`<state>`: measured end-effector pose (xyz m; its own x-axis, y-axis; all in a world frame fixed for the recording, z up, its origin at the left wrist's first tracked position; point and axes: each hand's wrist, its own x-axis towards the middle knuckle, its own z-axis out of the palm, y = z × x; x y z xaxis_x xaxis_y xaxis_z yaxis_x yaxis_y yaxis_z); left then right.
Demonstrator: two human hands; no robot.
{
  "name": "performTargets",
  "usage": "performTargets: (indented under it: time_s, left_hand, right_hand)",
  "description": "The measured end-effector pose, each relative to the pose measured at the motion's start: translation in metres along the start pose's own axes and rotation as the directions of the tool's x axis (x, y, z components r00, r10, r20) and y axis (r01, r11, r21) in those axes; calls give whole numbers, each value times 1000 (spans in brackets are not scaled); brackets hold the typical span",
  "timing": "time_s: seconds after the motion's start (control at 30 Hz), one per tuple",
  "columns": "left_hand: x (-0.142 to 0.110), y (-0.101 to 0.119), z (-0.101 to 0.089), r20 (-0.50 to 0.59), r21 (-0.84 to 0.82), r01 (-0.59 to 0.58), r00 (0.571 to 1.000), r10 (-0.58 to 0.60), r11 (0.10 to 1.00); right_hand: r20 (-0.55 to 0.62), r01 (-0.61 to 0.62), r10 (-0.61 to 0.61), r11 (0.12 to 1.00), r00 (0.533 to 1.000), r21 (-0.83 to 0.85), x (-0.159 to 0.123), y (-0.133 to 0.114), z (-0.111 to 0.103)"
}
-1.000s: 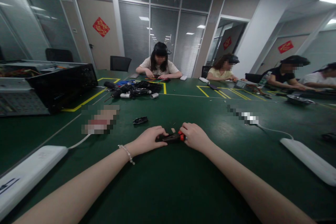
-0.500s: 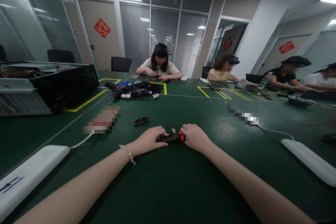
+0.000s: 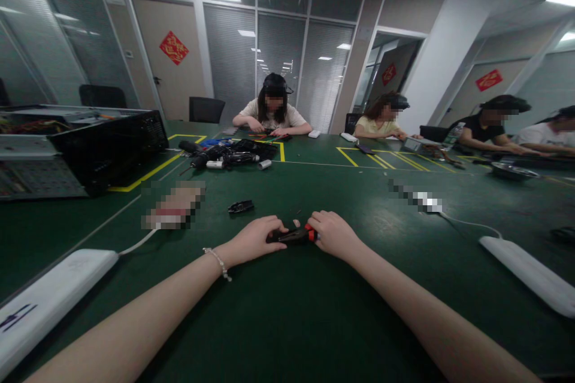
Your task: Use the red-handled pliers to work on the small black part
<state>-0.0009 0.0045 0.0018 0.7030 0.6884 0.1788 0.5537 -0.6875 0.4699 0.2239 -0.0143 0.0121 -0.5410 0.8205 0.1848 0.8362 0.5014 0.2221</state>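
My left hand (image 3: 258, 238) is closed, thumb and fingers pinching the left end of a small black plastic part (image 3: 287, 236) just above the green table. On the other side, my right hand (image 3: 333, 233) is wrapped round a red-handled tool (image 3: 309, 232), with a bit of blue showing by the fingers. The tool's dark front end meets the black part; where one stops and the other begins I cannot make out. A tiny pale scrap (image 3: 296, 223) shows just behind them. Left of my hands lies a black plastic shell piece (image 3: 241, 207), open side up.
Phones (image 3: 177, 206), (image 3: 426, 200) are cabled to white power banks (image 3: 63, 281), (image 3: 525, 272) on both sides. A computer case (image 3: 112, 149) stands at the left. Black tools and parts (image 3: 238, 152) are heaped ahead. Several people work across the table; a metal bowl (image 3: 514, 171) sits right.
Both hands keep nearly the same place and grip. The whole view has shifted very slightly.
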Motion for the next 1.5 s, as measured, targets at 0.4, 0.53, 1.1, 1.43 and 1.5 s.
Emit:
performTargets:
  time_s: [0.4, 0.53, 1.1, 1.43, 1.5]
  left_hand:
    - [0, 1, -1, 7, -17, 4, 1000, -4, 1000]
    - [-1, 1, -2, 6, -23, 11, 1000, -11, 1000]
    - [0, 1, 0, -1, -18, 8, 1000, -8, 1000]
    - [-1, 1, -1, -10, -59, -5, 1000, 5, 998]
    - [-1, 1, -1, -3, -58, -2, 1000, 1, 998]
  right_hand:
    - [-27, 10, -10, 1000, 1000, -2, 0, 0, 1]
    - [-44, 19, -19, 1000, 999, -12, -1, 1, 2]
    - [-69, 6, -8, 1000, 998, -31, 0, 0, 4]
    - [-52, -4, 2, 1000, 999, -27, -2, -1, -1]
    - [-58, 1, -3, 999, 998, -35, -2, -1, -1]
